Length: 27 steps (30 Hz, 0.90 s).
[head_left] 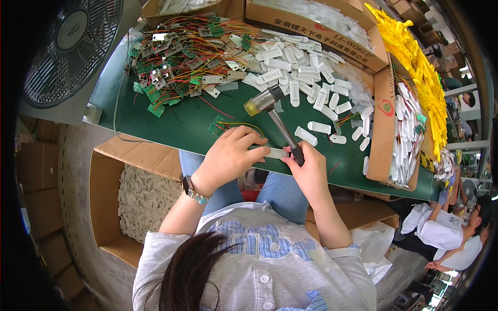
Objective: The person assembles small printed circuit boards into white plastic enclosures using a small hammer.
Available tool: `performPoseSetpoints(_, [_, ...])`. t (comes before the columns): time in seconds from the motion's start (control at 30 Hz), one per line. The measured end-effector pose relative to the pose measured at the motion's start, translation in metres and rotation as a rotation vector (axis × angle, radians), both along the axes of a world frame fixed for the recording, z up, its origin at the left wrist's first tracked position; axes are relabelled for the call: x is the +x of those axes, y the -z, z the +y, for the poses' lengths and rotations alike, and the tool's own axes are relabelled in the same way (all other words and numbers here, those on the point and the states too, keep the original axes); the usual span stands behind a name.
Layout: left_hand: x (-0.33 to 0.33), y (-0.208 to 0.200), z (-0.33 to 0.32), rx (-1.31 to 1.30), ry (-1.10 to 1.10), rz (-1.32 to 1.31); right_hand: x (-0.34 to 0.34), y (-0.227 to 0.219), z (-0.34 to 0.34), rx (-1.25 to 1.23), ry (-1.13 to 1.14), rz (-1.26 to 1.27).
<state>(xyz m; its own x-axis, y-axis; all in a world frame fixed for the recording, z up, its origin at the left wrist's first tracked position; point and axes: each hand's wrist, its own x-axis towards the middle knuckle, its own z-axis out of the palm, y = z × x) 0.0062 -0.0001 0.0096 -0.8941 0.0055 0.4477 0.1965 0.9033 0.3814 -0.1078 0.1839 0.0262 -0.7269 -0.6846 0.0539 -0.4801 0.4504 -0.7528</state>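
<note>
A small white plastic casing [276,153] lies between my hands at the table's near edge. My left hand [233,154] is closed, its thumb and fingers pinching the casing's left end. My right hand [311,171] is closed around the grip end of a mallet [282,129], and its thumb and fingertips also meet the casing's right end. The mallet has a metal head with a clear yellow face and points away to the upper left. Just beyond my left hand is a green circuit board [217,126] with red and yellow wires; whether these wires reach the casing is hidden.
Wired circuit boards with metal parts [176,62] form a heap at the far left of the green table [181,124]. White casings [294,93] are strewn right of it. Cardboard boxes [381,124] line the far and right sides. A fan [72,31] stands left; people [441,228] sit right.
</note>
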Motion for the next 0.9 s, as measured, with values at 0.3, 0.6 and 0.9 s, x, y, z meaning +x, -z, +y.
performPoseSetpoints(0.3, [0.000, 0.002, 0.000, 0.021, -0.004, 0.009, 0.003, -0.006, 0.044, -0.131, -0.002, -0.028])
performPoseSetpoints(0.6, [-0.001, 0.000, 0.001, 0.036, -0.003, 0.036, 0.008, -0.031, 0.124, -0.019, 0.057, 0.177])
performPoseSetpoints(0.9, [-0.001, 0.004, -0.003, 0.044, 0.016, 0.048, 0.011, -0.037, 0.117, -0.020, 0.039, 0.343])
